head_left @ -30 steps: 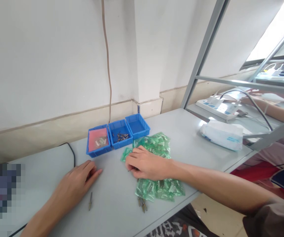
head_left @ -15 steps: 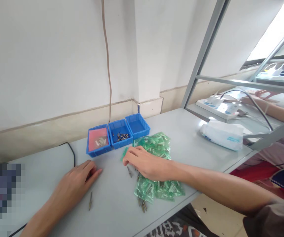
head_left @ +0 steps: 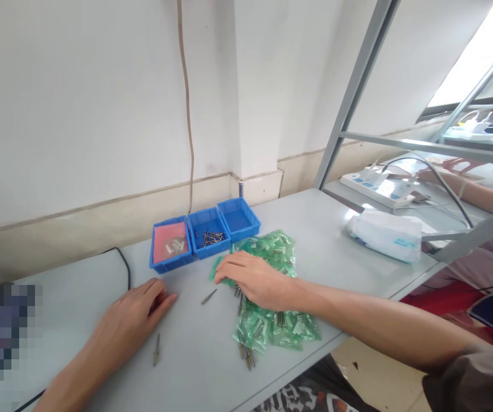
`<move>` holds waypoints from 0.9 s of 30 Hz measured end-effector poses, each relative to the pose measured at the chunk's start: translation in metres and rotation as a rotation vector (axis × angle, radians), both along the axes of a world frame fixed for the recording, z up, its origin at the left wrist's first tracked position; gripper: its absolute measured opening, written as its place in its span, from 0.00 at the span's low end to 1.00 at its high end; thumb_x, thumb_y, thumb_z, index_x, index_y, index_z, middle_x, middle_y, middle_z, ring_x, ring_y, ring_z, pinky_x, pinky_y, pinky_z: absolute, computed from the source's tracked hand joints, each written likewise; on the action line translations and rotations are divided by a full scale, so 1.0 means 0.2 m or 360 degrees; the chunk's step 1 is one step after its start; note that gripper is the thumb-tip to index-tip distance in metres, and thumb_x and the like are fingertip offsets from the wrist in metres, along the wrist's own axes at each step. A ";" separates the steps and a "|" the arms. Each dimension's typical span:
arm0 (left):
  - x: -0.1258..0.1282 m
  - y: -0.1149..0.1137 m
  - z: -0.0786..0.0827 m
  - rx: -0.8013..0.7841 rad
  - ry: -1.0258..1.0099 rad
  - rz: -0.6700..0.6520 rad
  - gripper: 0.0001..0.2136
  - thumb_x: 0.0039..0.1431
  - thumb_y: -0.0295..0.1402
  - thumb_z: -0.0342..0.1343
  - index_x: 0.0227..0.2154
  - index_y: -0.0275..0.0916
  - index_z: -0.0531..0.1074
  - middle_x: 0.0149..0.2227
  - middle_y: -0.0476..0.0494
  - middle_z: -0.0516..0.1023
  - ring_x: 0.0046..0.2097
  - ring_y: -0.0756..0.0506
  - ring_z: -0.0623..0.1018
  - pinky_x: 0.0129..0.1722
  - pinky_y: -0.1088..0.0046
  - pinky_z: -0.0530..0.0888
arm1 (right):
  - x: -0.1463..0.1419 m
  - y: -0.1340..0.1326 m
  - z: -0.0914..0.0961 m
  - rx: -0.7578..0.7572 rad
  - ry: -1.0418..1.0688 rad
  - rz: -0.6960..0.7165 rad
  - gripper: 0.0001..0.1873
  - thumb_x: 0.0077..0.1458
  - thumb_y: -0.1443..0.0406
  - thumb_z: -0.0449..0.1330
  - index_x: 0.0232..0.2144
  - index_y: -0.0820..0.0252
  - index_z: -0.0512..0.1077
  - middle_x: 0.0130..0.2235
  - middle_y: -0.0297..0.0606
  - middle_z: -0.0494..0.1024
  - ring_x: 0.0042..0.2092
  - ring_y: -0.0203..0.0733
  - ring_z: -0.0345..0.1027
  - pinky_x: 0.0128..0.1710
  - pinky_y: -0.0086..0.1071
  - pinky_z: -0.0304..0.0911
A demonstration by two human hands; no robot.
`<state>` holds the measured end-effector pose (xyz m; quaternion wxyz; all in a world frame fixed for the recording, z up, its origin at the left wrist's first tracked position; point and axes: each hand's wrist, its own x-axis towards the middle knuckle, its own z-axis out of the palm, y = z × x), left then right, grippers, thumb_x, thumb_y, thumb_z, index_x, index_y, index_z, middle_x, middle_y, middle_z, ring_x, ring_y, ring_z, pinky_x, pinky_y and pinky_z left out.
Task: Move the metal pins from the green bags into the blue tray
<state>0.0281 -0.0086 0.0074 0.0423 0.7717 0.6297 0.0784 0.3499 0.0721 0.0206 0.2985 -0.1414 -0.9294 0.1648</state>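
My right hand (head_left: 253, 278) lies over a heap of small green plastic bags (head_left: 272, 286) on the grey table (head_left: 323, 229), its fingers curled down onto the bags at the heap's left edge. I cannot see anything held in them. A small metal pin (head_left: 208, 296) lies loose on the table just left of that hand. My left hand (head_left: 131, 316) rests flat on the table, fingers stretched toward the right, holding nothing. Another metal pin (head_left: 156, 349) lies just below its fingertips. More pins (head_left: 247, 356) stick out from the heap's near edge.
Three blue trays stand in a row behind the heap: the left (head_left: 170, 246) holds a pink sheet, the middle (head_left: 209, 233) holds several pins, the right (head_left: 238, 218) looks bare. A white packet (head_left: 386, 233) lies right, beside a metal frame (head_left: 349, 103). Another person's arm (head_left: 469, 186) reaches in beyond it.
My right hand shifted slightly along the heap's left edge. A metal pin appeared on the table beside it and now lies farther left. My left hand stayed still.
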 end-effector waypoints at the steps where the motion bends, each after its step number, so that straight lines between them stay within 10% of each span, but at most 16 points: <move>1: 0.00 0.00 0.00 0.0009 -0.0013 -0.0007 0.19 0.73 0.51 0.44 0.32 0.43 0.65 0.31 0.50 0.74 0.31 0.46 0.75 0.32 0.70 0.64 | 0.00 0.00 0.00 0.0001 0.0026 -0.0014 0.21 0.64 0.82 0.49 0.49 0.60 0.73 0.50 0.43 0.79 0.52 0.45 0.69 0.55 0.40 0.64; 27: -0.01 0.00 -0.01 0.0027 0.0006 -0.0020 0.18 0.74 0.50 0.46 0.32 0.43 0.65 0.31 0.50 0.74 0.30 0.46 0.74 0.31 0.70 0.63 | 0.00 -0.02 0.07 -0.0233 0.0276 -0.0352 0.09 0.73 0.71 0.55 0.46 0.55 0.74 0.44 0.36 0.81 0.42 0.43 0.66 0.48 0.38 0.63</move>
